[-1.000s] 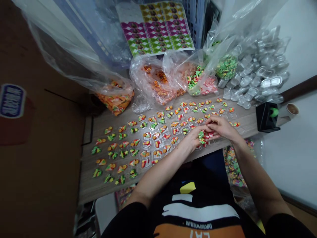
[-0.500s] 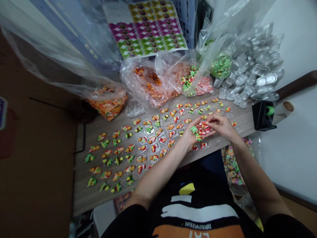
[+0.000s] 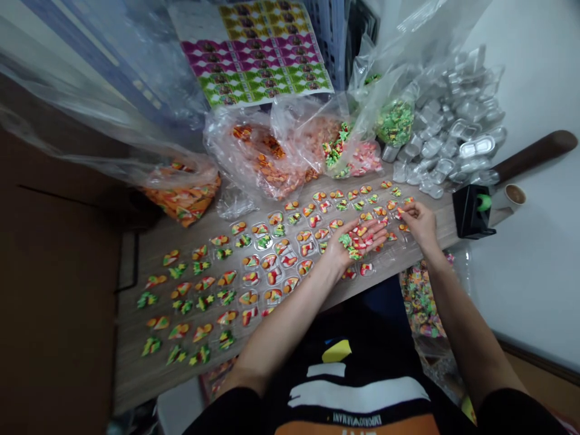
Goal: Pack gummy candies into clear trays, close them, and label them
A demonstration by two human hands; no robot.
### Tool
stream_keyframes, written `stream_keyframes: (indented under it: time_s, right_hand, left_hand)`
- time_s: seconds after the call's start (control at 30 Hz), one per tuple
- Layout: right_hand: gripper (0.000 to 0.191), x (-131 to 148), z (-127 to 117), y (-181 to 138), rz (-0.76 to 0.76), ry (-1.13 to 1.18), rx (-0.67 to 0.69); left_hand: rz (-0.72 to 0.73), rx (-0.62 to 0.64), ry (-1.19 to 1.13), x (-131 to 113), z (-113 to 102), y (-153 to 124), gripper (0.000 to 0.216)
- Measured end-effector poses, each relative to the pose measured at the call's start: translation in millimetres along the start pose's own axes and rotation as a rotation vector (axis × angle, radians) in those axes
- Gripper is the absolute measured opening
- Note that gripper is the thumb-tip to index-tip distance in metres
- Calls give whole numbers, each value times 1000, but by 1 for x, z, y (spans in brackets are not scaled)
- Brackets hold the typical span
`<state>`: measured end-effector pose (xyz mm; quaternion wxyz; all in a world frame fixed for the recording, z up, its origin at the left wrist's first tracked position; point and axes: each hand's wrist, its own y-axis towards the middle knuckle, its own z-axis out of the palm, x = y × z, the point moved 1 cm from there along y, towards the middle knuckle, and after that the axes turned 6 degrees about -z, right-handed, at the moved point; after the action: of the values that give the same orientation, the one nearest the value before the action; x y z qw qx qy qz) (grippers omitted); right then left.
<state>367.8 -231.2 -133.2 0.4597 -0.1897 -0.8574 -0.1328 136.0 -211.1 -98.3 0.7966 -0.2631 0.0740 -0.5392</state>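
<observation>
My left hand is palm up above the table with its fingers stretched out. On it lies a pile of small moulded pieces, some red and white, some green. To its right, my right hand pinches with thumb and forefinger over a small clear tray near the table's right end; a speck of red and orange shows at the fingertips, too small to name. Rows of clear trays cover the table, bearing orange-and-red pieces paired with green tree-shaped pieces or red-and-white boot-shaped ones. My left hand hides some trays.
Along the back edge stand clear bags of orange pieces and green pieces. Empty clear containers are heaped at the back right, near a black tape dispenser and a cup. A label sheet leans behind.
My right hand has left the pile on my left palm and moved right, over a tray. My left fingers now show stretched out. The view has shifted slightly.
</observation>
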Motion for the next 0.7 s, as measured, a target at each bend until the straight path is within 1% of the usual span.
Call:
stream_keyframes:
  time_s: [0.07,0.13,0.2,0.27,0.33,0.43,0.6,0.7]
  right_hand:
    - [21,3,2,-1,1,-138,0]
    - [15,8,1,-4,-41,-333,1]
    - [15,14,0,-6,-112,-517,-3]
    - [18,18,-1,-9,-166,-632,-7]
    - [21,21,-1,-10,-213,-676,-7]
    - [25,23,-1,-12,-276,-667,24]
    - [19,21,-2,-12,-282,-681,68]
    - [19,19,-4,-9,-290,-719,82]
  left_hand:
    - [4,-11,0,0,0,0,48]
    - [4,-32,-4,0,1,-2,48]
    - [6,-46,-13,0,3,-3,48]
    - [11,-49,-28,1,5,-4,48]
    - [18,-50,-45,2,7,-4,49]
    - [21,-51,-71,3,8,-4,50]
    - [8,-44,-86,2,7,-4,49]
    - [1,-36,-73,3,6,-3,47]
